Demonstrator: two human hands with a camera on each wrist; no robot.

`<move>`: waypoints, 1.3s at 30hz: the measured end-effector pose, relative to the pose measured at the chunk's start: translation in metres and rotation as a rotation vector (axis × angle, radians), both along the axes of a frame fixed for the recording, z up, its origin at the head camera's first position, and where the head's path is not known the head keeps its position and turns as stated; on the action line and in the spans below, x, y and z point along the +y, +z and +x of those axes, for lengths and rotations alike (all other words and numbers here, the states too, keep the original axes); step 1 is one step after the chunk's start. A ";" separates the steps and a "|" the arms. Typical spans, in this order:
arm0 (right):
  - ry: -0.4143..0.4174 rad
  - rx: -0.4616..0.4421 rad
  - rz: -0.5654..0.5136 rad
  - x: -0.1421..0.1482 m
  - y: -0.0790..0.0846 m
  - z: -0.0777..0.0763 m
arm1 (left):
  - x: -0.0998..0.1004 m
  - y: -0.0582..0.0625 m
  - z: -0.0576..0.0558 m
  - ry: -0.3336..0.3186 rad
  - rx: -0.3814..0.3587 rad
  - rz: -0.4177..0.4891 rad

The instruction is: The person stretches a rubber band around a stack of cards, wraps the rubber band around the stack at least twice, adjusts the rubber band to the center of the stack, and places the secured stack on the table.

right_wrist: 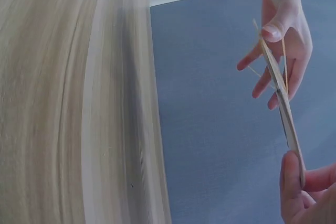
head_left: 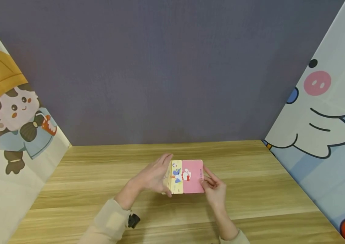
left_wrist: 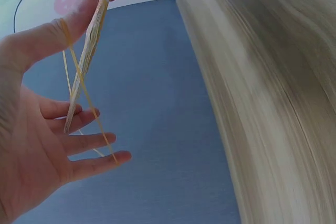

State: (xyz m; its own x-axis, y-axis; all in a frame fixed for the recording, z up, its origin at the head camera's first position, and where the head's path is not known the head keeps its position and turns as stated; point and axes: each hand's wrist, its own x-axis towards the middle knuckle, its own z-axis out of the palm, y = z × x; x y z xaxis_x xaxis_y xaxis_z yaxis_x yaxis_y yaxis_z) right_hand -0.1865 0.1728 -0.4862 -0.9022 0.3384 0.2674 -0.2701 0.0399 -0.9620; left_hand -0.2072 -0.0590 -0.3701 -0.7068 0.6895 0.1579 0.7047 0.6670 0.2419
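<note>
A small booklet (head_left: 193, 184) with a pink panel and a yellow cartoon panel is held up above the wooden table. Its edge looks thin and layered in the left wrist view. My right hand (head_left: 216, 194) pinches its right end between thumb and fingers. Around its other end my left hand (head_left: 151, 177) spreads its fingers, mostly straight. A thin yellowish rubber band (left_wrist: 93, 106) is stretched from the left thumb to the fingertips, and the booklet (left_wrist: 93, 31) lies between thumb and fingers, inside the band's span. Whether the left thumb touches the booklet I cannot tell.
The wooden table (head_left: 99, 169) runs back to a grey-blue panel (head_left: 160, 74). Cartoon-printed panels stand at the left (head_left: 42, 162) and right (head_left: 337, 176). A small black object (head_left: 134, 220) shows beside the left sleeve.
</note>
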 end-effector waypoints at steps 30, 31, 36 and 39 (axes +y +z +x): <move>0.036 -0.017 -0.153 0.011 -0.022 -0.015 | -0.001 0.008 0.007 -0.049 -0.021 0.011; 0.016 -0.039 -0.138 0.013 -0.031 -0.020 | -0.001 0.007 0.007 -0.055 -0.010 0.016; -0.002 -0.087 -0.185 0.015 -0.043 -0.027 | -0.003 0.006 0.004 -0.090 0.026 0.054; 0.008 -0.097 -0.213 0.013 -0.040 -0.025 | -0.005 0.006 0.003 -0.101 0.025 0.074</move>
State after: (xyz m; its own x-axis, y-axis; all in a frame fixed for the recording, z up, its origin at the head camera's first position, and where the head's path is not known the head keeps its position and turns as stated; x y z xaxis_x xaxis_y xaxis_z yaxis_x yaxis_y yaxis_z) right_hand -0.2118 0.1860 -0.5261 -0.9231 0.3707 0.1025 -0.1753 -0.1682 -0.9700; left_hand -0.2041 -0.0637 -0.3644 -0.6298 0.7427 0.2274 0.7736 0.5736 0.2692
